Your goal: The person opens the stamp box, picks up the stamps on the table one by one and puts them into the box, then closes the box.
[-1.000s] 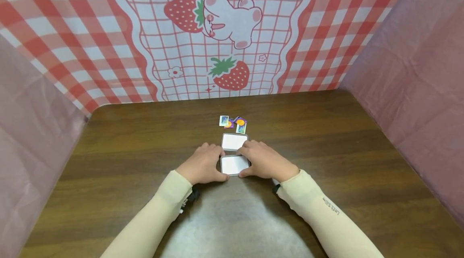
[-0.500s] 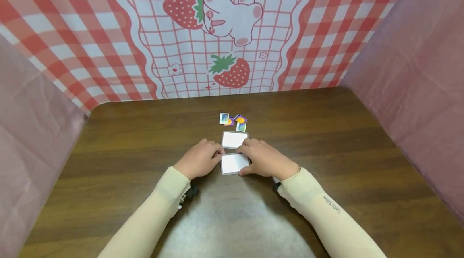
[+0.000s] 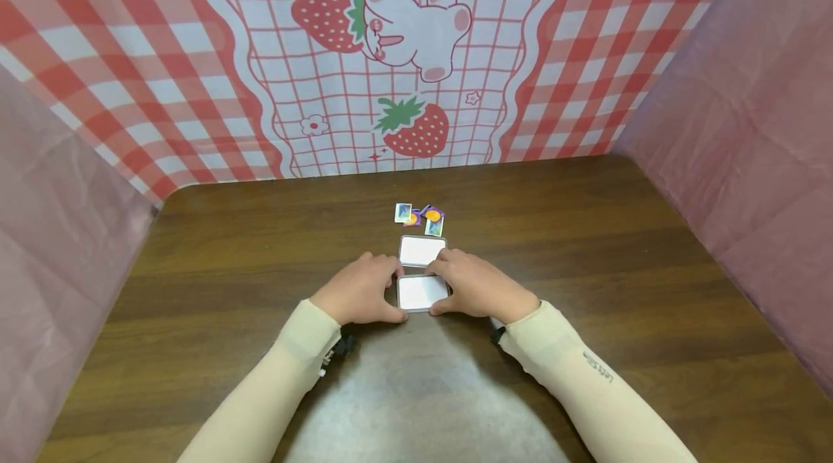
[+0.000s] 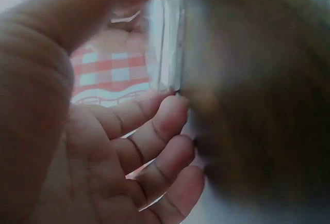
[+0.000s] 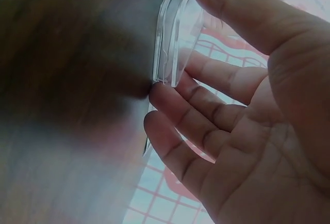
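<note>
A flat, clear-sided plastic box (image 3: 423,294) with a white top lies on the brown table between both hands. My left hand (image 3: 360,291) holds its left end, thumb at the near corner and fingers at the far one. From the other side my right hand (image 3: 481,286) grips the right end in the same way. In the left wrist view the box's clear edge (image 4: 172,43) spans from thumb to index finger. The right wrist view shows the box's layered clear rim (image 5: 170,43) between thumb and fingertips. Just beyond lies a second white-topped flat piece (image 3: 421,250), its right edge near my right fingers.
Behind the second piece, several small square picture cards (image 3: 403,213) lie loosely together, some purple with an orange disc (image 3: 432,215). A red-and-white checked cloth (image 3: 247,87) with strawberries hangs at the table's (image 3: 553,231) back edge. Pink cloth (image 3: 735,101) walls both sides.
Half a second ago my left thumb was drawn in from the near corner; now it is spread back to it. The right hand keeps its hold, and the box has hardly moved.
</note>
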Demonstrator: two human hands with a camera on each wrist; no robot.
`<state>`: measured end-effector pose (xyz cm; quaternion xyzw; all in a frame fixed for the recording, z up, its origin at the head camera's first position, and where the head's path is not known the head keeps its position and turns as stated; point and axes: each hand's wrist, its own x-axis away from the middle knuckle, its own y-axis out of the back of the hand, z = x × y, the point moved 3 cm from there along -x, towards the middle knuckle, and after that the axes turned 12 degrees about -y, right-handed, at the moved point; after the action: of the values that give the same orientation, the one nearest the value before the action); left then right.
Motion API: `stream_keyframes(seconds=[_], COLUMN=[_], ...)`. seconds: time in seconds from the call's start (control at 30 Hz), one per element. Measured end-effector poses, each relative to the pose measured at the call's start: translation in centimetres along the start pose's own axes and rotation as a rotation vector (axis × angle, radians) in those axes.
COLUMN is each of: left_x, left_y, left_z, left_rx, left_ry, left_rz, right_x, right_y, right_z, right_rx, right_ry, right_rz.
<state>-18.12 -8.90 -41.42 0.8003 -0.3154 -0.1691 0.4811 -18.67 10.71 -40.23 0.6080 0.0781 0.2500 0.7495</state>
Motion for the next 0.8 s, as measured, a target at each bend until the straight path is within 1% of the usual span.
stream_keyframes(seconds=[0.07,0.23,0.4,0.6,0.8], left_x=[0.01,0.03,0.08,0.12,0.13], left_y=[-0.06,-0.14,-0.30,-0.16,-0.11], left_z=[-0.11,-0.33,-0.32,-0.48,-0.54], left_rx=[0.010,0.013,0.010,0.011,0.010], left_ry=[0.006,0.027,0.030,0.029,0.029], left_rz=[0.009,0.004,0.004,0.004,0.011], right_x=[0.02,0.14,0.16,0.15,0.26], right_y=[0.04,0.08,0.10,0.20,0.46], right_z=[0.02,0.14,0.17,0.08,0.08], right_rx=[-0.008,-0.013,-0.001,0.012,-0.013], right_ry=[-0.008,-0.001,0.020,0.026,0.032], right_rz=[0.005,0.001,-0.007,-0.005,-0.008])
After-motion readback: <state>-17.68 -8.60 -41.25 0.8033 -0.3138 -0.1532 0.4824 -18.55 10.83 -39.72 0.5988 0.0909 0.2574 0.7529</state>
